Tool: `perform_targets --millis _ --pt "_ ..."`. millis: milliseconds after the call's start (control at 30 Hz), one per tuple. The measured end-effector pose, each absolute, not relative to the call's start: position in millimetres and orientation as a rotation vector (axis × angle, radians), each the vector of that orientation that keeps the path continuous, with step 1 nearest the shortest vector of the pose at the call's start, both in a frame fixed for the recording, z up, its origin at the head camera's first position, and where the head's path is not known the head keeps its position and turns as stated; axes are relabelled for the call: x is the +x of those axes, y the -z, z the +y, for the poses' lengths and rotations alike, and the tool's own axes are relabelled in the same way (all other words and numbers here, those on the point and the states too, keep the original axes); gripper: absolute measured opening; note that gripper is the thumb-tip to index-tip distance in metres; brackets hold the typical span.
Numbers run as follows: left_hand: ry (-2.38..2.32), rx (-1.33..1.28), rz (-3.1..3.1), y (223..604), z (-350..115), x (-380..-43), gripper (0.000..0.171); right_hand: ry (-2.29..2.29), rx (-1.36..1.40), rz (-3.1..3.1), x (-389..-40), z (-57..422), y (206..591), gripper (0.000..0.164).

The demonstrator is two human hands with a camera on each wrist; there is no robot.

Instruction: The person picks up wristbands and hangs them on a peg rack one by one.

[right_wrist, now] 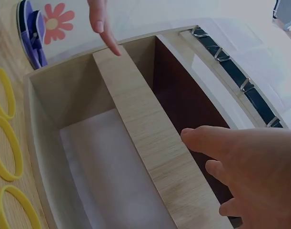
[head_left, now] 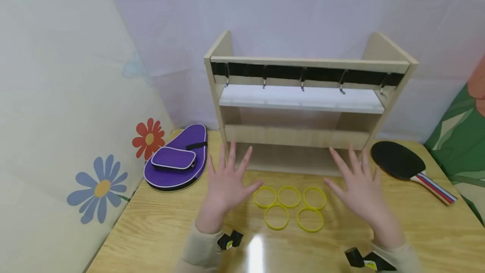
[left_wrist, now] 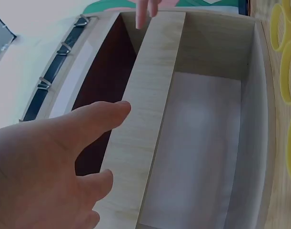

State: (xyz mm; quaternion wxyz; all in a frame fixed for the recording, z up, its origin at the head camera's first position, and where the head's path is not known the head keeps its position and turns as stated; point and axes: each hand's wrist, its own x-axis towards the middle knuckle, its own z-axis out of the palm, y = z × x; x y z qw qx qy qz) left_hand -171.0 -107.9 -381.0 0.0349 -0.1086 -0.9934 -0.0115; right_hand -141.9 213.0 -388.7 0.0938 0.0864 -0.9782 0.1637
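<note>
My left hand [head_left: 226, 184] is spread with straight fingers above the table, left of several yellow rings [head_left: 289, 197] that lie flat in two rows. On the other side of the rings, my right hand [head_left: 360, 191] is spread the same way. Neither hand holds anything. In front of both stands a wooden shelf rack [head_left: 295, 136] with a row of metal hooks [head_left: 302, 80] on a black strip. In the wrist views, the left hand [left_wrist: 55, 157] and the right hand [right_wrist: 240, 167] appear in front of the rack's middle board.
A purple paddle case [head_left: 176, 159] with a small front pouch lies at the table's left side. To the right lies a black table tennis paddle [head_left: 398, 159] with a striped handle. Behind the rack hangs a pale cloth [head_left: 288, 12]. Flower-printed cloth [head_left: 57, 96] borders the left side.
</note>
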Motion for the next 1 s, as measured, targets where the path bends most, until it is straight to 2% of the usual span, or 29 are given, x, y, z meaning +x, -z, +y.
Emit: perform_targets --millis 433,667,800,1000 --pt "0.125 -0.430 -3.015 376 -147 -181 0.092 -0.520 0.386 -2.784 -149 222 387 0.080" --pt "0.334 -0.544 -2.979 378 -177 -189 0.096 -0.611 0.466 -2.637 -150 239 389 0.084" --pt "0.599 -0.651 -2.953 382 -197 -196 0.098 -0.786 0.499 -2.661 -146 247 387 0.080" --pt "1.248 -0.768 -2.832 390 -226 -214 0.096 -1.079 0.553 -2.689 -145 256 391 0.074"
